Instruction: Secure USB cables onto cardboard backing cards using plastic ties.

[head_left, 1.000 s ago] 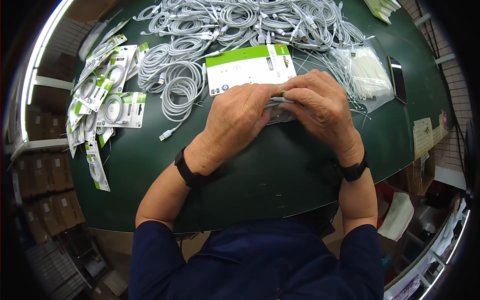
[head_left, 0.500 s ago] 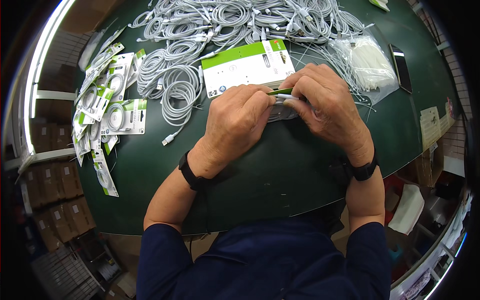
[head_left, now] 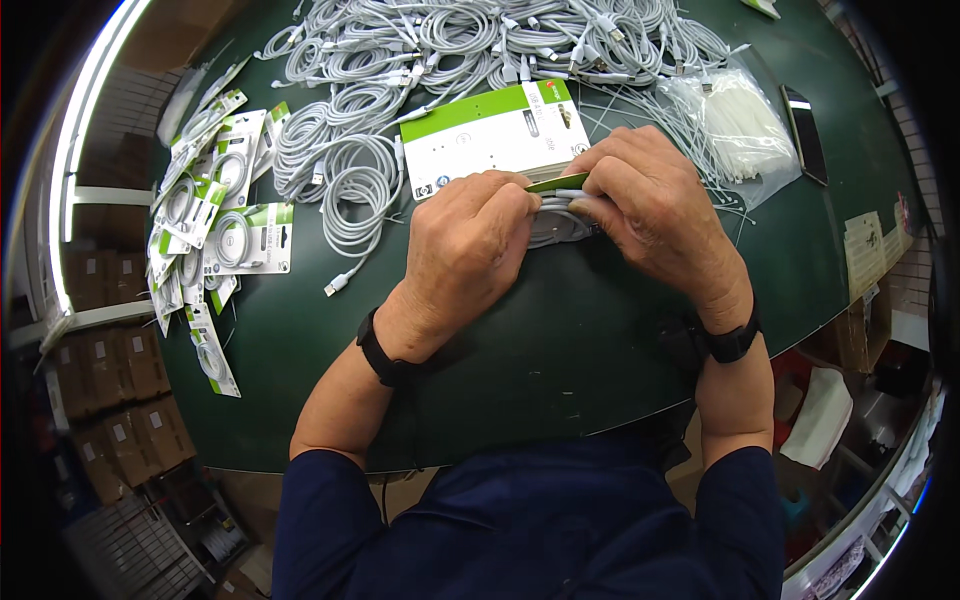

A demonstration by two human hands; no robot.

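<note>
A coiled grey cable (head_left: pixel 556 231) and a green-edged packaging card (head_left: pixel 557 184) are held together above the table, the card seen nearly edge-on. My left hand (head_left: pixel 466 238) is closed, its thumb and fingers pinching the left end of card and coil. At the other end, my right hand (head_left: pixel 655 215) grips card and cable between thumb and curled fingers. Much of the coil is hidden by my hands. Just beyond them lies a stack of white and green cards (head_left: pixel 480 145). Left of the stack is a loose coiled cable (head_left: pixel 357 190).
A large heap of coiled grey cables (head_left: pixel 460 35) covers the far side of the green table (head_left: pixel 480 400). Carded cables (head_left: pixel 232 240) pile up at left. At right lie loose cable ties (head_left: pixel 690 140), a clear bag of ties (head_left: pixel 735 125) and a phone (head_left: pixel 803 135).
The held card has tilted and shows slightly more of its green face, and more of the coil is visible. My left hand has shifted slightly left; the right keeps its grip.
</note>
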